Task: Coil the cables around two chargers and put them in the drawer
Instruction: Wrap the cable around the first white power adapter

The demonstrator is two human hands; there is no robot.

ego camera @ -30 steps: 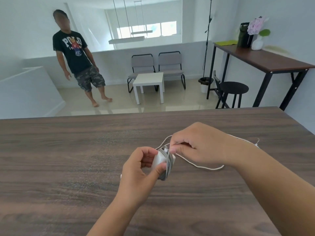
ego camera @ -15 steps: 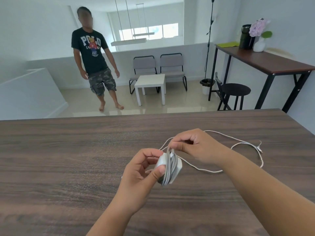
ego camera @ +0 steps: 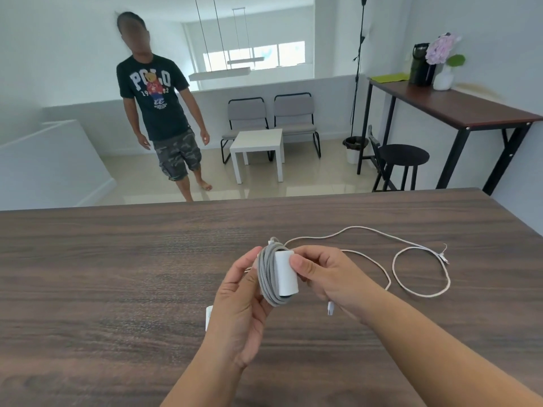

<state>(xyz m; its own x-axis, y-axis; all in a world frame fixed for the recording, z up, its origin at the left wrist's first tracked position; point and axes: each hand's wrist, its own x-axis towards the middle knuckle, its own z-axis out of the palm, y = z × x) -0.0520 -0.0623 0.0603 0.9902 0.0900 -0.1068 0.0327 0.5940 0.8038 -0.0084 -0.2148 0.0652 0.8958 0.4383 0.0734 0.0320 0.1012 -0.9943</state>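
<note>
Fingers of left hand (ego camera: 238, 301) and right hand (ego camera: 326, 274) curled, both gripping cable-wrapped charger (ego camera: 284, 273) above table (ego camera: 117, 274).

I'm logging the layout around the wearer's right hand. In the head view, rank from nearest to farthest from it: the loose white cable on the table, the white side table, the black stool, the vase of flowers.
From the right hand:
1. Loose white cable, on the table just right of it.
2. Black stool, beyond the table, right.
3. White side table, farther back, centre.
4. Vase of flowers, on the high table, far right.
</note>
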